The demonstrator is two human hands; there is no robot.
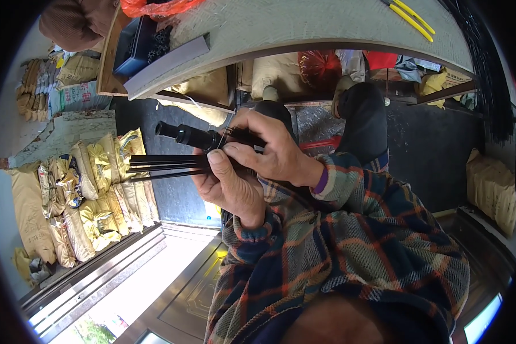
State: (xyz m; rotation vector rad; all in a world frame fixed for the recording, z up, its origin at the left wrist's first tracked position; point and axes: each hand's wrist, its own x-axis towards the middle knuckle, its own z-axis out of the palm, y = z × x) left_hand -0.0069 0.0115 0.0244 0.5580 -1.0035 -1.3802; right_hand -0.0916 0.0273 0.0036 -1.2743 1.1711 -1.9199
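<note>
In front of my chest, my left hand (232, 186) is closed round several thin black rods (169, 163), which stick out to the left in a loose fan. Just above them a black stepped cylinder (192, 136), like a handle or tube, points the same way; its near end is hidden at my fingers. My right hand (275, 149) meets the left, thumb and forefinger pressed together beside the cylinder's end. Short dark strands (245, 136) show by its fingers, with a fine wire-like line close by. What exactly the right fingertips pinch is too small to tell.
Ahead stands a grey worktable (304, 23) with yellow-handled pliers (413, 20), a blue box (137, 49) and a red plastic bag (157, 7). Long black strands (490, 74) hang at its right end. Wrapped packages (92, 195) are stacked left; a paper-wrapped bundle (491, 189) stands right.
</note>
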